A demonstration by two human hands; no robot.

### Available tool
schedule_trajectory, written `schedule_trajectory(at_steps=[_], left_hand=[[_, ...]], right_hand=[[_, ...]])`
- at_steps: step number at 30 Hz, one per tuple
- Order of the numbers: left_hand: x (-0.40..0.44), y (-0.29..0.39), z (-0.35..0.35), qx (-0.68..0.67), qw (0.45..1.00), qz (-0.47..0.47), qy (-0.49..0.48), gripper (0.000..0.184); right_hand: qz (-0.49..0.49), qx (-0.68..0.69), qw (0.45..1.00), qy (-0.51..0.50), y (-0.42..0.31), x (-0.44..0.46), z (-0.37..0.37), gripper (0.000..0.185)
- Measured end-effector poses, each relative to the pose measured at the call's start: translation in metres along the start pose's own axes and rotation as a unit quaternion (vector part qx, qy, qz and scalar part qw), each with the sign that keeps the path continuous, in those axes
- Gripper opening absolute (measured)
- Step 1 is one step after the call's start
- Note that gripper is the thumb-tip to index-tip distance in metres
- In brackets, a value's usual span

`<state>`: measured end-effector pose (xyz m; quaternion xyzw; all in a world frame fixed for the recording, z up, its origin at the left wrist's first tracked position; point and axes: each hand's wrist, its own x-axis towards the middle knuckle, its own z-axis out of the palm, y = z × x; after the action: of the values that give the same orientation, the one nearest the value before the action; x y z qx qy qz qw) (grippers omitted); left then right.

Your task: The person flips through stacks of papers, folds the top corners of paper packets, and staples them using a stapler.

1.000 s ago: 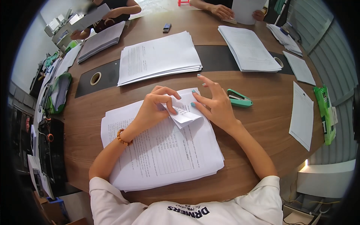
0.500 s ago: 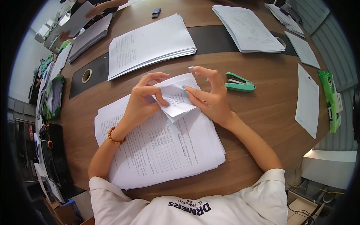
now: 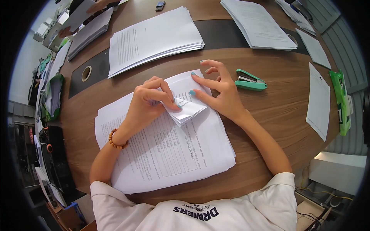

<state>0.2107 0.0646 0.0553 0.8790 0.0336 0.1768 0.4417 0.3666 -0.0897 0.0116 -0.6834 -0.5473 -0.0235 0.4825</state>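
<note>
A stack of printed sheets [image 3: 173,154] lies on the table right in front of me. Its top far corner is folded back toward me, making a paper flap [image 3: 189,111]. My left hand [image 3: 152,96] pinches this folded corner between thumb and fingers. My right hand [image 3: 219,88] rests its thumb and index fingertip on the page beneath the fold, with the fingers spread apart and nothing gripped. Just right of that hand lies a green stapler [image 3: 250,81] on the bare wood.
Two larger paper piles, one at centre [image 3: 154,40] and one at right [image 3: 258,25], lie farther back. A loose sheet [image 3: 318,102] and a green packet [image 3: 340,102] are near the right edge. Another person's hand [image 3: 99,5] holds paper at the upper left.
My left fingers have closed more tightly on the folded corner. My right thumb and fingers have moved off the flap, slightly rightward, onto the page below. The view has shifted slightly.
</note>
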Motion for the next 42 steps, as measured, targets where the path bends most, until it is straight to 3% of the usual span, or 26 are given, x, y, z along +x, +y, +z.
schedule_trajectory(at_steps=[6,10,15,19,21,23,25,27,30,32,42], left_hand=[[0.001,0.000,-0.001,0.000,1.000,0.000,-0.004,0.026],[0.000,0.002,0.000,-0.011,1.000,-0.015,-0.005,0.027],[0.001,0.002,0.002,0.071,0.994,0.053,0.058,0.026],[-0.001,-0.001,0.001,0.046,0.998,0.025,0.032,0.023],[-0.002,-0.001,0.002,-0.035,0.999,-0.008,0.015,0.022],[-0.002,0.002,-0.001,-0.033,0.999,-0.042,-0.002,0.021],[-0.001,0.003,-0.004,-0.029,0.997,-0.075,-0.018,0.020],[0.000,0.002,-0.004,0.010,1.000,-0.009,-0.016,0.024],[0.000,0.002,-0.004,-0.009,1.000,0.004,-0.018,0.031],[-0.001,0.002,-0.003,-0.003,1.000,0.010,-0.011,0.031],[0.000,0.003,-0.004,-0.028,0.999,-0.026,-0.018,0.030]], right_hand=[[-0.006,-0.016,1.000,-0.009,-0.002,-0.001,0.003,0.028],[-0.055,-0.098,0.993,0.023,-0.009,-0.001,0.003,0.027],[-0.105,-0.159,0.980,0.050,-0.008,-0.002,0.003,0.030],[-0.123,-0.046,0.990,0.046,-0.003,0.001,0.003,0.022],[-0.120,0.014,0.992,0.030,-0.005,0.001,0.001,0.022],[-0.006,0.229,0.971,-0.073,-0.015,0.001,-0.006,0.027],[0.030,0.306,0.950,-0.053,-0.022,-0.003,-0.008,0.026],[0.065,0.381,0.922,-0.033,-0.021,-0.007,-0.008,0.026],[0.016,0.324,0.944,-0.052,-0.011,-0.011,-0.009,0.027],[-0.193,0.158,0.967,-0.058,-0.013,-0.007,-0.008,0.029],[-0.296,0.043,0.954,-0.005,-0.023,-0.003,-0.005,0.020]])
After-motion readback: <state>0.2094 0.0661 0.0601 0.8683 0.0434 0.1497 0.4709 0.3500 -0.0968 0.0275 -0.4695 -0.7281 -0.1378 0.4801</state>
